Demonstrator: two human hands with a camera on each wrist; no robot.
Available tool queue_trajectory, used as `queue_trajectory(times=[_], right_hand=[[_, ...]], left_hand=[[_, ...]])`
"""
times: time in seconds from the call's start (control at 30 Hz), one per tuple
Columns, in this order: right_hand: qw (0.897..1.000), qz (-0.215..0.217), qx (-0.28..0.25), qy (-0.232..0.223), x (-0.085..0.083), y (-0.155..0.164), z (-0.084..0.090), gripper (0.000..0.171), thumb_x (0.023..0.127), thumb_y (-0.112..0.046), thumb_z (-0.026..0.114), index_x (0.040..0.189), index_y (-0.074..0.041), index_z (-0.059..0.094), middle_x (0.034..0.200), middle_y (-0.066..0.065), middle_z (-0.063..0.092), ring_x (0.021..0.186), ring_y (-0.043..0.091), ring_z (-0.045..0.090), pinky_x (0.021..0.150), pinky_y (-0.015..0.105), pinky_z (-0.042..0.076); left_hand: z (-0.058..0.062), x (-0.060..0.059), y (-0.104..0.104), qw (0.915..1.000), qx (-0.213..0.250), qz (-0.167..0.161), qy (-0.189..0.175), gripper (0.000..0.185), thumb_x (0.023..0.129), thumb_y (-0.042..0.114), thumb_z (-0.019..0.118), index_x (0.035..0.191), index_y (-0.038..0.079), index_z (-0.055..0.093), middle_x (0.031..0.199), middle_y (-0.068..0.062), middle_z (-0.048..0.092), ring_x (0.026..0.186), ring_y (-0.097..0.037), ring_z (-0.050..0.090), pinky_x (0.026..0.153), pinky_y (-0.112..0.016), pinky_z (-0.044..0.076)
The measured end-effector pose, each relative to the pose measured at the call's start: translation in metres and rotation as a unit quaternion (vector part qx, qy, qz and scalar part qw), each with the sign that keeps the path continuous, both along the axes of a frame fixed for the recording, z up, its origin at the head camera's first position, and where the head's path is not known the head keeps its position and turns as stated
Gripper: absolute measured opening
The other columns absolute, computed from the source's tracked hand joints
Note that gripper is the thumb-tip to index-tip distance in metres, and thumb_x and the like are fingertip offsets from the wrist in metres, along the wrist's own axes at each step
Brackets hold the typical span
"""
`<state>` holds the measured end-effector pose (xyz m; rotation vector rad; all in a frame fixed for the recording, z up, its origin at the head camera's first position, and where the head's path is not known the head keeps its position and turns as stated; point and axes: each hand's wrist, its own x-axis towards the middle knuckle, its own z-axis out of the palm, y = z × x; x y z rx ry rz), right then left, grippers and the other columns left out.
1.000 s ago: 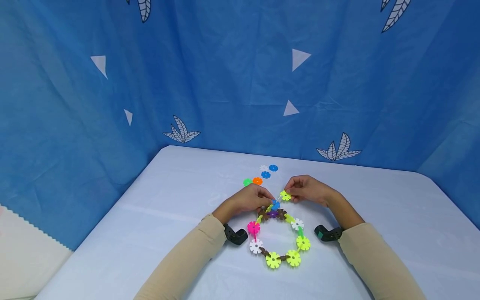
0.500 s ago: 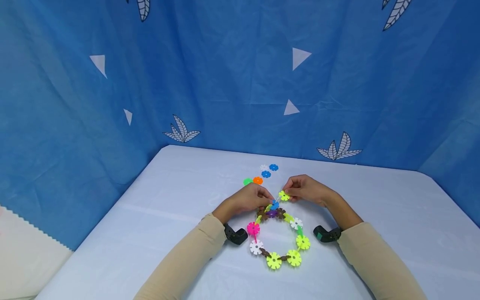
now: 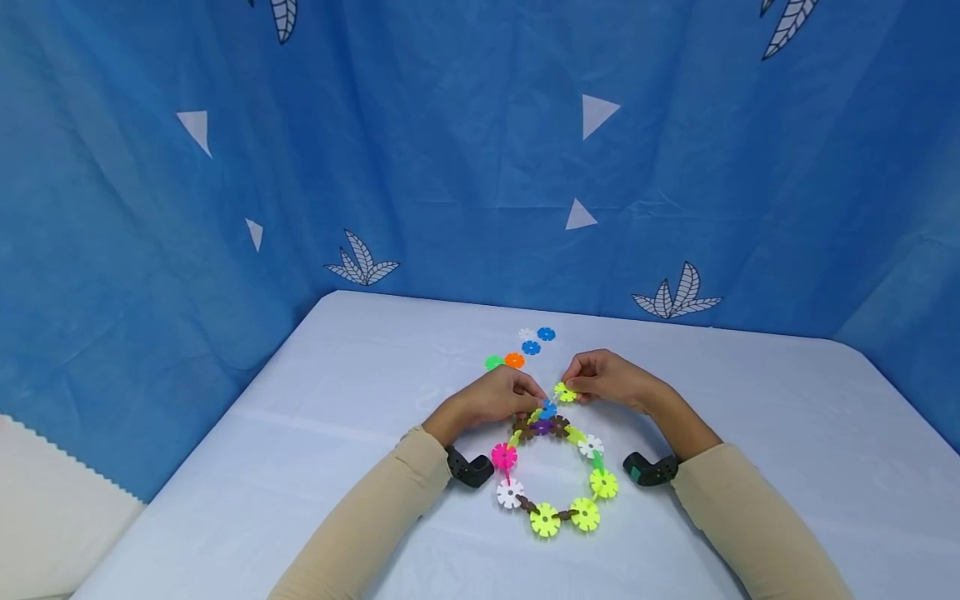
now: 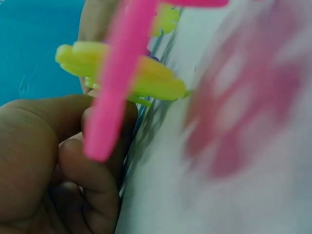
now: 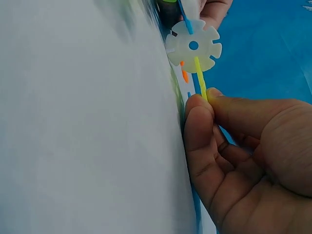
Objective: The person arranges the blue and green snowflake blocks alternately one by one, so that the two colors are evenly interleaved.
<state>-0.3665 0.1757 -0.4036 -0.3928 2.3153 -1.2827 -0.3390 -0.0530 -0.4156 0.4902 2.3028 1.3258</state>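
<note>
We are joining pieces at the far end of the ring (image 3: 551, 471) lying on the desk (image 3: 337, 417): our left hand (image 3: 491, 398) pinches the ring's top by the blue disc (image 3: 549, 409), and our right hand (image 3: 607, 379) pinches a yellow disc (image 3: 564, 392) just beside it. Next, we judge, the slots must line up before pressing together.

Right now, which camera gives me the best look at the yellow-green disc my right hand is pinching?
The head view: the yellow-green disc shows nearly face-on in the right hand, by the ring. The right wrist view catches it only edge-on, a thin yellow strip. In the left wrist view I cannot pick it out.
</note>
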Motion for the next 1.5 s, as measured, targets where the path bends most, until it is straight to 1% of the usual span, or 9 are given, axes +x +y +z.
queue_trajectory(times=[0.3,0.5,0.67,0.83,0.97,1.07,1.2,1.33,1.5], right_hand=[[0.999,0.035,-0.01,0.007,-0.002,0.001,-0.002,0.017,0.089,-0.02,0.058,0.099,-0.006,0.06,0.087,0.009,0.061,0.072,0.018,0.057,0.07,0.029,0.052],[0.999,0.049,-0.004,0.008,-0.004,-0.007,-0.006,0.017,0.088,-0.02,0.059,0.098,-0.006,0.061,0.087,0.009,0.062,0.073,0.02,0.058,0.068,0.03,0.052],[0.997,0.069,0.008,0.023,-0.005,-0.021,-0.006,0.014,0.089,-0.02,0.059,0.096,-0.008,0.061,0.085,0.008,0.063,0.071,0.019,0.058,0.067,0.03,0.052],[0.996,0.09,0.015,0.022,-0.011,-0.029,-0.002,0.013,0.09,-0.019,0.058,0.097,-0.009,0.061,0.086,0.008,0.062,0.073,0.019,0.057,0.069,0.031,0.052],[0.997,0.067,0.021,0.025,-0.024,-0.023,-0.001,0.017,0.091,-0.022,0.056,0.1,-0.009,0.061,0.088,0.01,0.063,0.077,0.02,0.057,0.069,0.032,0.051],[0.996,0.034,0.047,0.066,-0.04,-0.018,0.001,0.018,0.091,-0.022,0.055,0.103,-0.01,0.061,0.092,0.01,0.062,0.08,0.02,0.055,0.067,0.031,0.05],[0.984,0.018,0.122,0.129,-0.058,-0.016,0.005,0.027,0.092,-0.02,0.055,0.118,-0.015,0.058,0.1,0.009,0.06,0.083,0.02,0.055,0.068,0.03,0.048],[0.967,0.038,0.195,0.158,-0.068,-0.019,0.003,0.042,0.093,-0.024,0.053,0.134,-0.019,0.046,0.116,0.011,0.057,0.089,0.02,0.054,0.075,0.034,0.046],[0.957,0.023,0.232,0.175,-0.069,-0.021,0.005,0.035,0.092,-0.024,0.054,0.127,-0.02,0.052,0.122,0.011,0.055,0.093,0.021,0.051,0.081,0.038,0.045]], left_hand=[[0.008,-0.006,-0.007,0.9991,-0.022,-0.037,-0.004,0.015,0.088,0.029,0.06,0.097,0.02,0.067,0.077,-0.002,0.063,0.058,-0.014,0.053,0.054,-0.026,0.046],[0.018,-0.012,-0.012,0.9989,-0.04,-0.022,0.004,0.02,0.087,0.029,0.06,0.1,0.016,0.066,0.088,-0.002,0.067,0.072,-0.016,0.06,0.06,-0.029,0.049],[0.015,-0.012,-0.011,0.9969,-0.064,-0.036,-0.027,0.017,0.085,0.032,0.062,0.094,0.019,0.067,0.084,-0.001,0.068,0.07,-0.014,0.063,0.06,-0.028,0.051],[0.015,-0.013,-0.011,0.9966,-0.062,-0.026,-0.047,0.014,0.086,0.028,0.061,0.092,0.017,0.068,0.081,-0.001,0.067,0.065,-0.012,0.061,0.057,-0.026,0.049],[0.015,-0.015,-0.009,0.9964,-0.059,-0.02,-0.059,0.014,0.086,0.027,0.061,0.089,0.017,0.07,0.08,-0.001,0.068,0.062,-0.011,0.059,0.053,-0.024,0.047],[0.014,-0.018,-0.007,0.9965,-0.06,-0.015,-0.056,0.015,0.086,0.029,0.061,0.087,0.017,0.07,0.078,-0.001,0.068,0.059,-0.01,0.058,0.051,-0.023,0.045],[0.012,-0.021,-0.003,0.9971,-0.052,-0.012,-0.054,0.015,0.086,0.029,0.062,0.085,0.016,0.07,0.078,-0.002,0.068,0.057,-0.009,0.057,0.05,-0.022,0.043],[0.011,-0.021,0.0,0.9977,-0.038,-0.01,-0.055,0.014,0.086,0.027,0.062,0.086,0.016,0.07,0.079,-0.002,0.069,0.057,-0.009,0.056,0.049,-0.021,0.043],[0.012,-0.021,0.003,0.9983,-0.031,-0.01,-0.048,0.014,0.086,0.028,0.061,0.086,0.017,0.07,0.078,0.0,0.069,0.055,-0.008,0.055,0.048,-0.02,0.041]])
